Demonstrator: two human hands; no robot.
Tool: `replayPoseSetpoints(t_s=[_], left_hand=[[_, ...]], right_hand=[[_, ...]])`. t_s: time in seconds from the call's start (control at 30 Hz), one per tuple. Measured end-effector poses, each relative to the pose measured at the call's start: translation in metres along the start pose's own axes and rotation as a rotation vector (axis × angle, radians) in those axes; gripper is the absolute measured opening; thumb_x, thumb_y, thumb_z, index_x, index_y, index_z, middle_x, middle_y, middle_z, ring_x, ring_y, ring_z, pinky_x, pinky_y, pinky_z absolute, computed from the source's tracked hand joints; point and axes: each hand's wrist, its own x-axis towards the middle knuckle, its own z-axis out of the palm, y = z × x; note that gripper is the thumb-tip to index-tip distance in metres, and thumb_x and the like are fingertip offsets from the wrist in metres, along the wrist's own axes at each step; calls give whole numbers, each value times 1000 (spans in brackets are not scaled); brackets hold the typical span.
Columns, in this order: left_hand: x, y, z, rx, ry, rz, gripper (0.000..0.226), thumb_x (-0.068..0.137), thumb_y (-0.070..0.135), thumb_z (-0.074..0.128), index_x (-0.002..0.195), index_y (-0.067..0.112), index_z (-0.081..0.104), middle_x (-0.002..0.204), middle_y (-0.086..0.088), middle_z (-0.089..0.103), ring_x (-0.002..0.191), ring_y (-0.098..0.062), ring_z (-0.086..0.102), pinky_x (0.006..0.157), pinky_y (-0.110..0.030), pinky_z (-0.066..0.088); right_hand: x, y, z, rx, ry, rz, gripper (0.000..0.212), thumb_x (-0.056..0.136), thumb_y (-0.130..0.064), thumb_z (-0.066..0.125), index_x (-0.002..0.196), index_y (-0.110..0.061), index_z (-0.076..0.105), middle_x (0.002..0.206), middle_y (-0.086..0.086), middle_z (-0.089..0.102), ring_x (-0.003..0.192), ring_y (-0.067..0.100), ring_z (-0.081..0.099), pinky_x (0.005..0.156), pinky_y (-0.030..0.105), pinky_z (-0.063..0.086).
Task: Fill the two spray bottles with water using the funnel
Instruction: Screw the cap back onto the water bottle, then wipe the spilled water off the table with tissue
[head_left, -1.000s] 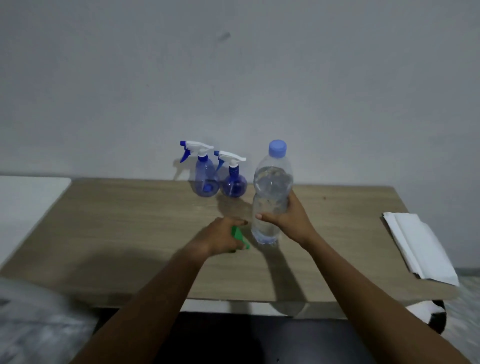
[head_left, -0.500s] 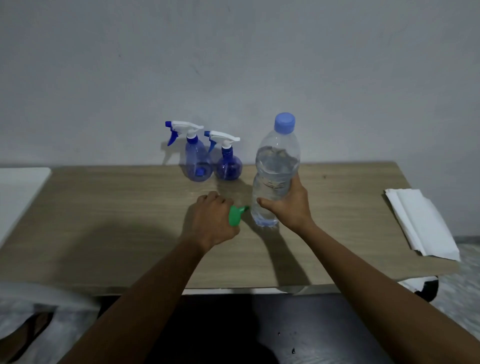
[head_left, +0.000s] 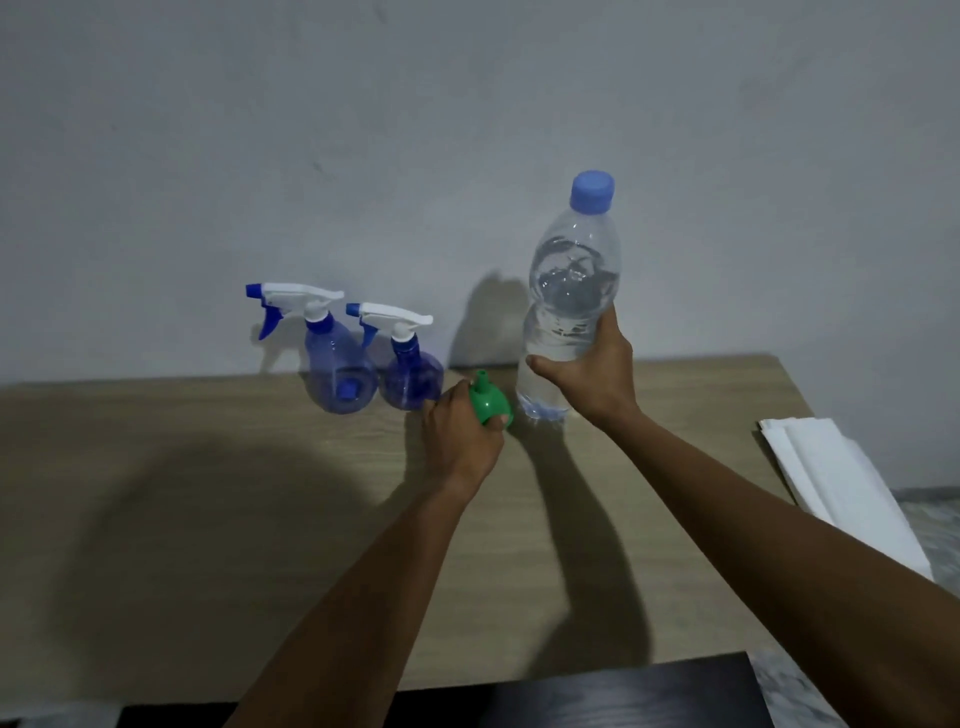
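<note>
Compared with half a second ago, my left hand (head_left: 460, 436) is sitting farther back on the table (head_left: 182, 493), and the green funnel (head_left: 491, 402) in it is now pointing its narrow spout upward instead of sideways. My right hand (head_left: 592, 376) is holding the water bottle (head_left: 571, 280) as before.

My left fingers are curling around the funnel's wide end, with the thumb tip showing below the cone, so only the spout and part of the cone are visible. The funnel is sitting between the rounder spray bottle (head_left: 413, 376) and the water bottle, close to the table's far edge.

My right fingers are wrapping around the lower half of the water bottle, with the thumb showing on its left side. This bottle is standing upright with its blue cap (head_left: 592, 191) on, and clear water is reaching well up toward the shoulder. I cannot tell whether its base is touching the wood.

The taller spray bottle (head_left: 337, 364) is standing just left of the rounder one, both against the grey wall (head_left: 467, 104), and the rounder one is just beside my left knuckles. Both are translucent blue and are wearing white trigger heads with blue nozzles pointing left.

Folded white sheets (head_left: 841, 488) are lying at the table's right edge, well apart from both hands. Arm shadows (head_left: 587, 545) are falling across the wood toward me.
</note>
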Motion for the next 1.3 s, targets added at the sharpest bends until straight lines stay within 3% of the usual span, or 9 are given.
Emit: replayPoseSetpoints(t_s=[0.17,0.33,0.5,0.63,0.73,0.87,1.0,1.1,1.3], left_hand=[[27,1,26,8,-2,21,38,83,28,73,115,14,60,113,-4,67,106,-24,64,87,-36,52],[46,3,35,53,-5,9,34,83,16,70,114,11,56,113,-6,65,104,-25,63,82,-36,53],[49,2,40,84,-10,-1,39,80,11,70,115,11,54,111,-8,65,98,-26,65,76,-34,53],[48,1,41,64,-21,-1,40,81,11,71,117,11,54,112,-7,65,96,-23,65,70,-26,48],[45,1,41,47,-29,1,45,83,15,71,122,11,50,117,-8,63,103,-25,65,74,-30,51],[31,7,29,25,-25,23,73,87,22,71,147,8,32,139,-11,51,124,-30,56,91,-37,52],[0,8,6,-111,-4,30,77,89,26,72,152,11,31,142,-9,53,127,-27,55,89,-24,46],[-31,7,-11,-193,-29,23,70,91,32,69,151,18,37,144,-6,54,124,-24,57,86,-16,37],[-85,19,2,-241,-219,134,58,91,37,67,143,14,51,150,-7,49,137,-20,47,105,-19,33]], right_hand=[[21,15,9,19,-26,-34,81,62,-33,88,131,-25,46,117,-4,65,103,18,65,85,40,59],[36,20,16,13,-33,-62,75,65,-31,89,122,-39,42,113,-17,59,102,5,61,85,35,58],[38,28,24,-64,2,-86,86,64,-36,89,135,-22,42,118,-8,48,111,15,51,89,35,55],[40,31,23,-44,-13,-87,90,62,-34,90,137,-22,41,120,-8,48,115,17,51,93,38,54],[40,32,22,-29,-29,-76,93,60,-37,91,138,-23,40,125,-5,52,117,18,52,94,42,54],[33,34,20,12,-85,-24,106,58,-50,90,144,-26,34,136,-2,51,123,19,53,97,41,55],[3,52,9,-25,-196,146,120,60,-64,86,154,-36,17,156,5,37,138,27,44,106,48,48],[-44,58,-13,-34,-174,243,110,69,-63,82,155,-37,19,158,12,33,140,29,43,109,50,46],[-134,67,-83,-83,-3,304,73,83,-56,73,145,-33,43,145,3,48,129,21,51,101,40,49]])
